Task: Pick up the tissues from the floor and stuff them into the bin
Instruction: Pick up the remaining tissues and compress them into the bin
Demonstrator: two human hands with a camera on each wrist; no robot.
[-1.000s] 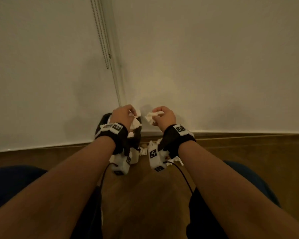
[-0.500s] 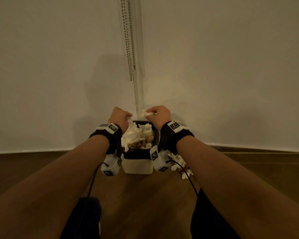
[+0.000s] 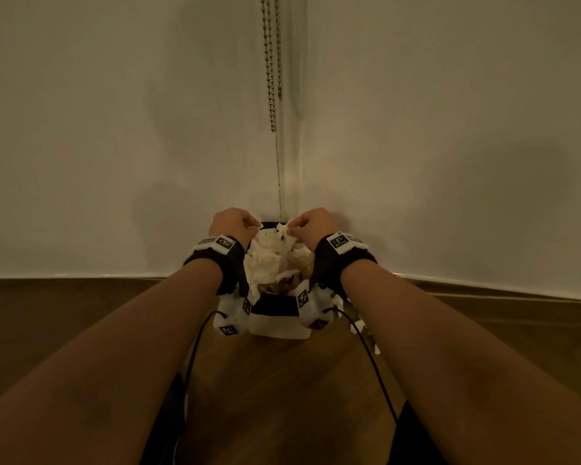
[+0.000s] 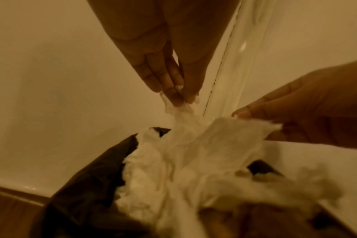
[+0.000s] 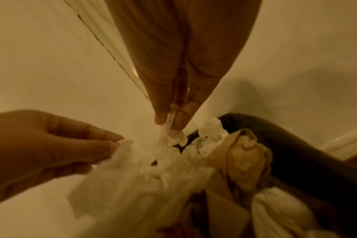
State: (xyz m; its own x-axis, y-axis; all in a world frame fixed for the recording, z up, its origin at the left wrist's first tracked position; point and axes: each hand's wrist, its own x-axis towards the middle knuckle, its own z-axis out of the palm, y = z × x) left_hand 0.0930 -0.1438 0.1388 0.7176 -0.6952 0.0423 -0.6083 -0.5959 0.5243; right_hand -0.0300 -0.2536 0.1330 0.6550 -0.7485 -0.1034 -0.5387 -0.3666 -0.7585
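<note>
A small white bin (image 3: 275,327) with a black liner (image 4: 88,177) stands in the corner of the wall, heaped over its rim with white tissues (image 3: 270,260). Both hands hover over the far side of the heap. My left hand (image 3: 235,226) pinches the edge of a tissue (image 4: 204,138) between thumb and fingertips (image 4: 179,98). My right hand (image 3: 311,226) pinches a twisted strand of tissue (image 5: 169,133) with its fingertips (image 5: 160,119). More tissues (image 3: 363,327) lie on the floor to the right of the bin, partly hidden by my right forearm.
Brown crumpled paper (image 5: 245,161) sits among the tissues in the bin. A bead chain (image 3: 272,78) hangs down the wall corner above the bin. White walls close in behind and on both sides; wooden floor (image 3: 282,380) lies in front.
The view has swung so the bin sits centred. Both hands have come down from above the bin onto the heap, still pinching tissue.
</note>
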